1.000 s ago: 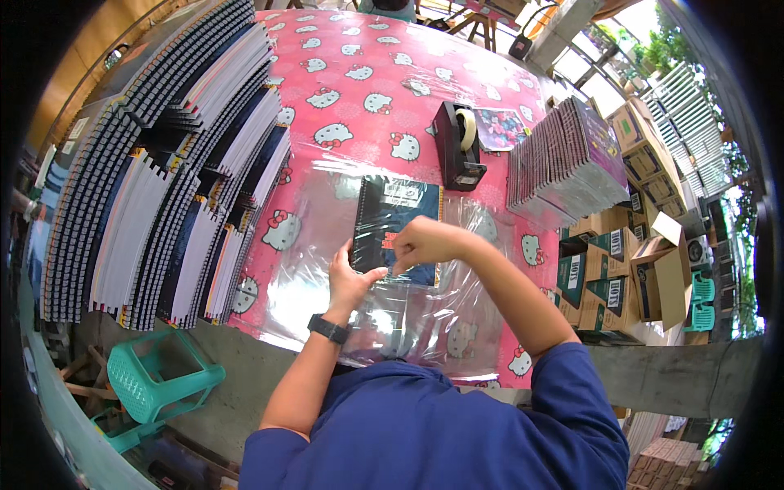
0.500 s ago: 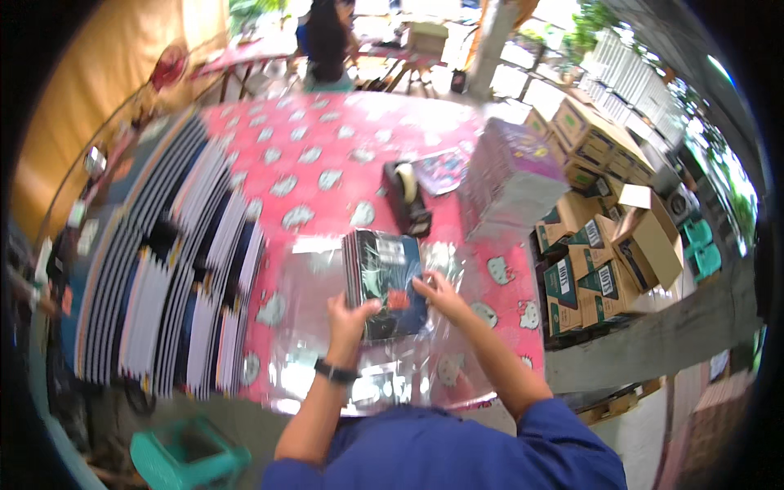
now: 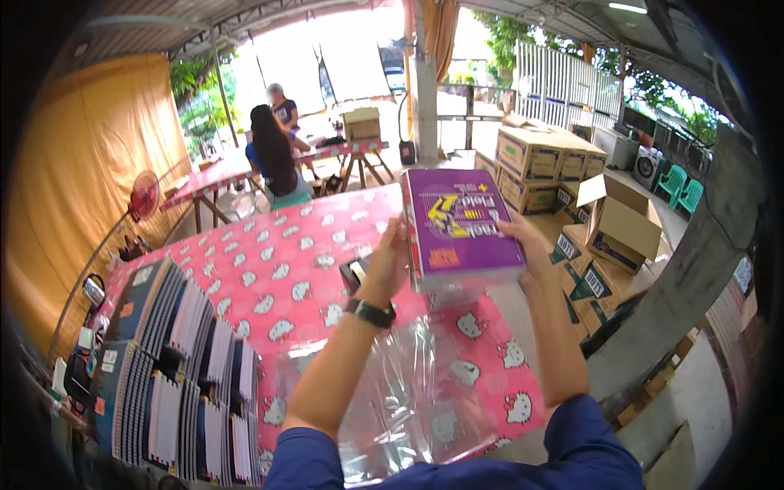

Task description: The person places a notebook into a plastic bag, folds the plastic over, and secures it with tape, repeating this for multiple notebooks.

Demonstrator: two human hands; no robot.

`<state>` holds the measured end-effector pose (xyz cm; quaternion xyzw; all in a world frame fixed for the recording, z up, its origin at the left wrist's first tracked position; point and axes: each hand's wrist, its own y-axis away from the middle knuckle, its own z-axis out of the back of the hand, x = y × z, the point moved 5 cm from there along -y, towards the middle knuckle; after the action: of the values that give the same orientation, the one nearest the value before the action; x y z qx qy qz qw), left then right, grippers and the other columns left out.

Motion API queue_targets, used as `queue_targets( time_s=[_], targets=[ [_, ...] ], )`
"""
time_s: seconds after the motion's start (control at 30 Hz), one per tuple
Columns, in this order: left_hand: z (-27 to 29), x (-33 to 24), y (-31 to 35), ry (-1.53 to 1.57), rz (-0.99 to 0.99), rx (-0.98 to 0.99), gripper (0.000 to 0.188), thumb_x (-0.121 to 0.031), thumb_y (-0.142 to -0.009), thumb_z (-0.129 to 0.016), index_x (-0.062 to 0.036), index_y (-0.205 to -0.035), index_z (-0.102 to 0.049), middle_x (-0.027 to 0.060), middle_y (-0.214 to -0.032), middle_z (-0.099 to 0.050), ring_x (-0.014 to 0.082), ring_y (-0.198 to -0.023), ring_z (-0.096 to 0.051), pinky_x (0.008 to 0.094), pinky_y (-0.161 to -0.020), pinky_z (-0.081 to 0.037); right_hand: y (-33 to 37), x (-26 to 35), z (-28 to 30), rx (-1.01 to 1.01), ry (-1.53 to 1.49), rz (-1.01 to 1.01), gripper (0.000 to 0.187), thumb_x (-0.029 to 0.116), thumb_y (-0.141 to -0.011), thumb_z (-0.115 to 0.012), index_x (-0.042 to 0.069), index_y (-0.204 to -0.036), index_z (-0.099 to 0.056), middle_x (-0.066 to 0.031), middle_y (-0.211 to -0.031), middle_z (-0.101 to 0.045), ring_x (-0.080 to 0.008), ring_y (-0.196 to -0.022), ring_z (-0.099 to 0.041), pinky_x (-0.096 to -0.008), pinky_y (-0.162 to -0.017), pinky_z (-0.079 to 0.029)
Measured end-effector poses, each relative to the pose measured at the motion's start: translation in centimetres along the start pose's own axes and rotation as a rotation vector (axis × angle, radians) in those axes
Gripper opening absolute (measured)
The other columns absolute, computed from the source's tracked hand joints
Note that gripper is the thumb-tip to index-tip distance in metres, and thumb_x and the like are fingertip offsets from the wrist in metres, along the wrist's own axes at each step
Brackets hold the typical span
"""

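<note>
A thick book with a purple cover (image 3: 465,220) and yellow and white lettering lies face up on top of a stack at the table's right edge. My left hand (image 3: 390,263) presses along its left side, with the fingers stretched upward. Opposite it, my right hand (image 3: 527,245) grips the right edge, fingertips on the cover. The book sits between both hands; much of the stack below is hidden. Nearer to me lies a crinkled clear plastic sheet (image 3: 400,400). A black tape dispenser (image 3: 353,273) is partly hidden behind my left forearm.
Tall rows of spiral notebooks (image 3: 175,384) stand at the table's left. Cardboard boxes (image 3: 535,155), one an open carton (image 3: 625,224), are piled beyond the right edge near a concrete pillar (image 3: 678,269). Two people sit at a far table (image 3: 216,184). A red fan (image 3: 144,194) stands at the left.
My hands have left the plastic sheet and moved forward and right to the purple book. The dark-covered bundle they held is no longer seen on the sheet. The view has tilted up.
</note>
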<state>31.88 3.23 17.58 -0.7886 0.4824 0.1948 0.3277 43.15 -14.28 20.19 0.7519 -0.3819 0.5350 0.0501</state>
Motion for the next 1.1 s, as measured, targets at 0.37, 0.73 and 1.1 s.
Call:
queue_targets(
  time_s=[0.37, 0.73, 1.1],
  targets=[
    [13.0, 6.6, -15.6, -0.586, -0.069, -0.431, 0.032, -0.039, -0.091, -0.044, -0.0101, -0.082, -0.055, -0.0013, -0.072, -0.047, 0.0125, -0.066, -0.043, 0.0285, -0.058, -0.033, -15.8, -7.8, 14.5, -0.3, 0.765, -0.042, 0.034, 0.026, -0.087, -0.046, 0.002, -0.106, -0.062, -0.0159, -0.107, -0.062, -0.0264, -0.1, -0.056, -0.0325, -0.085, -0.04],
    [9.5, 0.3, 12.6, -1.45, -0.407, -0.343, 0.048, -0.029, -0.09, -0.048, -0.0009, -0.128, -0.042, 0.0191, -0.134, -0.04, 0.0317, -0.128, -0.033, 0.0393, -0.104, -0.025, 2.9, -8.2, 6.6, -0.331, 1.011, 0.48, 0.026, 0.018, -0.087, -0.052, -0.001, -0.104, -0.057, -0.0139, -0.094, -0.06, -0.0234, -0.088, -0.057, -0.0323, -0.08, -0.043],
    [22.7, 1.0, 37.6, -2.268, 0.623, -0.543, 0.069, -0.055, -0.086, -0.041, -0.0238, -0.143, -0.018, 0.0061, -0.15, -0.009, 0.0294, -0.137, -0.009, 0.0578, -0.105, -0.006, 25.0, -30.4, -4.0, 0.697, 1.568, 0.054, 0.064, 0.056, -0.085, -0.04, 0.02, -0.138, -0.032, -0.009, -0.147, -0.021, -0.0294, -0.137, -0.009, -0.0644, -0.101, -0.003]
  ],
)
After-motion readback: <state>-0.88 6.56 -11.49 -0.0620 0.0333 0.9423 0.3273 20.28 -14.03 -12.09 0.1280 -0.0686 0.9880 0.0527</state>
